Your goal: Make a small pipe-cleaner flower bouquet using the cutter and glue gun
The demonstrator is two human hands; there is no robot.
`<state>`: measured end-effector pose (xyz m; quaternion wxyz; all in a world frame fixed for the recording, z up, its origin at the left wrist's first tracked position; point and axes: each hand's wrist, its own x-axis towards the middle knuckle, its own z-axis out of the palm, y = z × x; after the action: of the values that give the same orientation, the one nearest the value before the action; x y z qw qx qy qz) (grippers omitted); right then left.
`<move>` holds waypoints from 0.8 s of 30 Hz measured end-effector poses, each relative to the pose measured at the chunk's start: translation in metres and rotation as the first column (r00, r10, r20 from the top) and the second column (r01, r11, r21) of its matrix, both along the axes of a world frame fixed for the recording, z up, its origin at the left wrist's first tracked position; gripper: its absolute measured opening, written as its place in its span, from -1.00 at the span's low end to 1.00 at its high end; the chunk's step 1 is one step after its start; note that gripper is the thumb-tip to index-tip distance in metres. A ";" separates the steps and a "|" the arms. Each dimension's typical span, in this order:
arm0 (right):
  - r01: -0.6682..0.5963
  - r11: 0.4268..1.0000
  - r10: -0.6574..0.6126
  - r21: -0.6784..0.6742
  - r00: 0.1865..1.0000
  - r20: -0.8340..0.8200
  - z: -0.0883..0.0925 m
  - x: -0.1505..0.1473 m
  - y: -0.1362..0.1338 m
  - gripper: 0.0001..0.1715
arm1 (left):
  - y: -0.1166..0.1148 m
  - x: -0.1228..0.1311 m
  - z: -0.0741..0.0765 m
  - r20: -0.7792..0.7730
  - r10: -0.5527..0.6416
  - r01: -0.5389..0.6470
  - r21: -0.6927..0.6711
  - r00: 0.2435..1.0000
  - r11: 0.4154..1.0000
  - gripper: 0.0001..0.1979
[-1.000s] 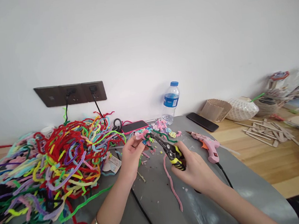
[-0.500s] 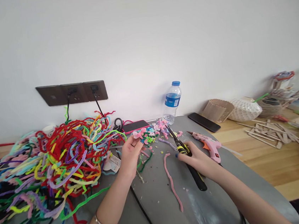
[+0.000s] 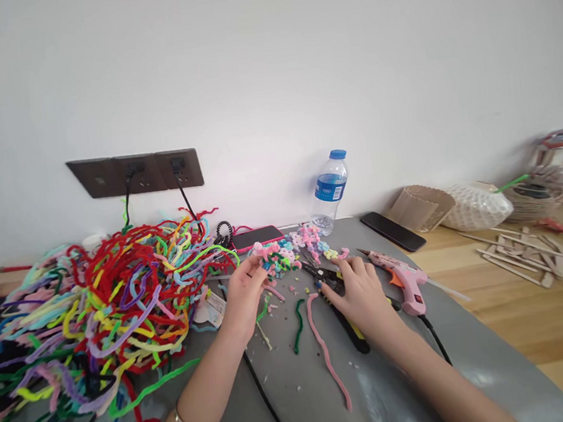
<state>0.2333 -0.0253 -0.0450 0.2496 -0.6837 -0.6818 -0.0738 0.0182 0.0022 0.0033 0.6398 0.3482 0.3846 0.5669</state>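
My left hand (image 3: 244,294) pinches a small multicoloured pipe-cleaner piece (image 3: 276,257) of pink, blue and green curls, held just above the grey mat (image 3: 325,394). My right hand (image 3: 360,293) lies over black-and-yellow pliers (image 3: 346,318) that rest flat on the mat, fingers spread on them. A short dark green pipe-cleaner offcut (image 3: 297,317) and a long pink pipe cleaner (image 3: 327,354) lie between my hands. More small pastel curls (image 3: 309,238) sit behind.
A big tangle of coloured pipe cleaners (image 3: 105,303) fills the left. A pink glue gun (image 3: 399,279), a water bottle (image 3: 330,192), a red phone (image 3: 257,237) and a black phone (image 3: 394,230) lie near. Wooden sticks (image 3: 522,256) and baskets (image 3: 477,205) sit at right. Cables run from wall sockets (image 3: 136,172).
My right hand lowered the pliers from the curled piece down to the mat and now rests on them. A dark green offcut has appeared on the mat. My left hand kept its hold.
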 end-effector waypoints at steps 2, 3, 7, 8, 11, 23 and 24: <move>-0.035 0.998 0.040 0.049 0.992 -0.121 0.017 -0.003 0.007 -0.62 | 0.000 0.000 -0.001 -0.010 0.005 -0.006 -0.034 1.000 0.999 -0.74; -0.073 0.995 0.085 0.064 0.972 -0.218 0.026 -0.006 0.011 -0.63 | 0.000 0.000 -0.001 -0.017 0.008 -0.009 -0.051 1.000 0.999 -0.72; -0.358 0.933 0.302 0.024 0.748 -0.591 0.060 -0.026 0.030 -0.64 | 0.001 0.001 -0.004 -0.053 -0.017 0.014 -0.059 0.998 0.998 -0.68; -0.443 0.896 0.327 -0.003 0.667 -0.670 0.065 -0.033 0.035 -0.64 | 0.002 0.001 -0.005 -0.065 -0.035 0.032 -0.046 0.997 0.998 -0.67; -0.653 0.758 0.346 -0.011 0.416 -0.841 0.068 -0.049 0.050 -0.65 | 0.004 -0.001 -0.008 -0.107 -0.076 0.076 -0.004 0.991 0.997 -0.66; -0.696 0.715 0.181 0.059 0.103 -0.978 0.044 -0.054 0.056 -0.57 | 0.004 -0.002 -0.014 -0.215 -0.050 0.056 0.024 0.975 0.998 -0.72; -0.687 0.723 0.194 0.077 0.095 -0.976 0.044 -0.055 0.056 -0.58 | 0.004 -0.003 -0.015 -0.225 -0.027 0.037 0.038 0.974 0.999 -0.75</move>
<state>0.1785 0.0305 -0.0010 0.4662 -0.3702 -0.5623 0.5739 0.0156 0.0063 -0.0113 0.5939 0.4297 0.4369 0.5213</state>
